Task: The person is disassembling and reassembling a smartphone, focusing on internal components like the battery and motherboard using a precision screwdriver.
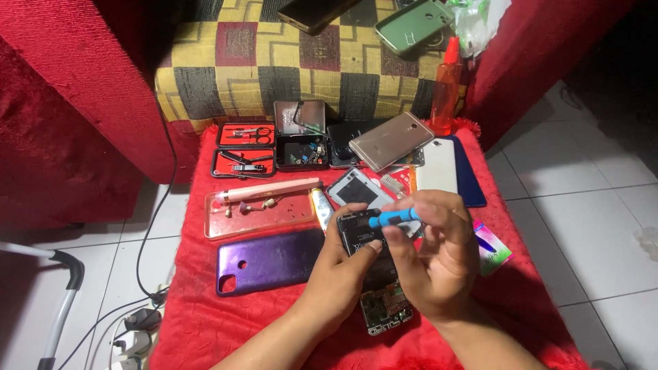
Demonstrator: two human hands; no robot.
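An opened black phone (359,231) with its circuit board (385,310) showing lies on a red fuzzy cloth (205,322). My left hand (337,274) grips the phone's left edge, thumb on its body. My right hand (439,257) holds a small blue-handled screwdriver (393,218) over the phone's upper part; the tip is hidden behind my fingers. A purple phone cover (269,260) lies just left of my left hand.
A clear case holding a pink tool (259,214), an open red tool kit (245,149), a small parts tin (300,144), a gold phone (391,140), white and blue back covers (439,166), an orange spray bottle (447,89). Cables and plugs on the tiled floor (137,322).
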